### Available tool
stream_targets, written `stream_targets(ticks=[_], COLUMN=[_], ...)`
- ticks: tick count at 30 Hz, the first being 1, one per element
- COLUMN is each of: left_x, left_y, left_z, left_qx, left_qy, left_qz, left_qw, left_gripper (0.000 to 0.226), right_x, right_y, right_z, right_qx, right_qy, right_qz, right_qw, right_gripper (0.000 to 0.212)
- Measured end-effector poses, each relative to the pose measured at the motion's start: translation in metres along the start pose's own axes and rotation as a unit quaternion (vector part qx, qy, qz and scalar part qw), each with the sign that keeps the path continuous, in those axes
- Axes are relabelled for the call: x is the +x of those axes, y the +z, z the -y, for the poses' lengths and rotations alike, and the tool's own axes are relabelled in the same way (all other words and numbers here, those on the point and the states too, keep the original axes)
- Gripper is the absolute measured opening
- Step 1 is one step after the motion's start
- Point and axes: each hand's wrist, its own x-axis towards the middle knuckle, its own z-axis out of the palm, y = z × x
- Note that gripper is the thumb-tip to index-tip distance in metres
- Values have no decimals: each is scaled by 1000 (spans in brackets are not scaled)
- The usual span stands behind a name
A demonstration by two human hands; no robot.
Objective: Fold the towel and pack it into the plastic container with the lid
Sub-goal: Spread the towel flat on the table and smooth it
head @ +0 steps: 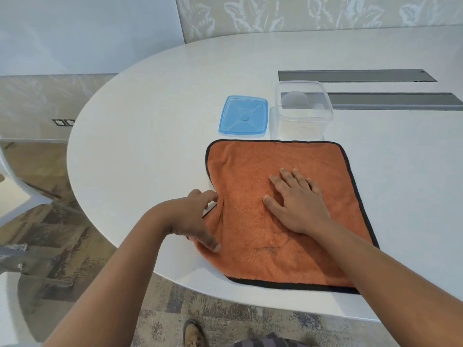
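The towel is being kept spread flat on the table, near its front edge, with the near hem lying just short of that edge; the first fold is judged to be only beginning, nothing yet being doubled over; the right hand is being pressed palm-down on the cloth's middle, fingers spread and closed on nothing, so that the towel is being pinned; the left edge is being gathered by the left hand, thumb and fingers being pinched on the black-trimmed hem, which is being lifted slightly and puckered there; the next move is judged to call for that edge being carried across toward the right side, with the corners being matched and the pinning hand being slid clear in time; the towel is being seen as nearly square, its slightly longer axis being judged to run from the near edge toward the far one, skewed a little, its far hem being pointed at the box; the box is being left open and upright just beyond that hem, the blue lid lying flat just beside it on the left
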Motion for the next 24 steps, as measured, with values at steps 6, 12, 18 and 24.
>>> stream_targets(ticks=[6,12,18,24], left_x=[-5,-15,-20,-18], left_y=[0,-3,-1,2], left_z=[-1,9,17,12], left_qx=[-15,-159,-185,69], left_qy=[-64,-2,-30,-145], left_qz=[-93,-44,-15,-60], left_qw=[994,986,982,985], left_gripper=[71,21,40,76], right_x=[0,0,0,0], right_y=[1,0,1,3], right_z=[-1,0,0,0], right_qx=[0,0,-3,0], right_qy=[0,-1,-1,1], right_qz=[-1,-5,-2,-5], right_qw=[1000,1000,1000,1000], right_gripper=[78,78,78,79])
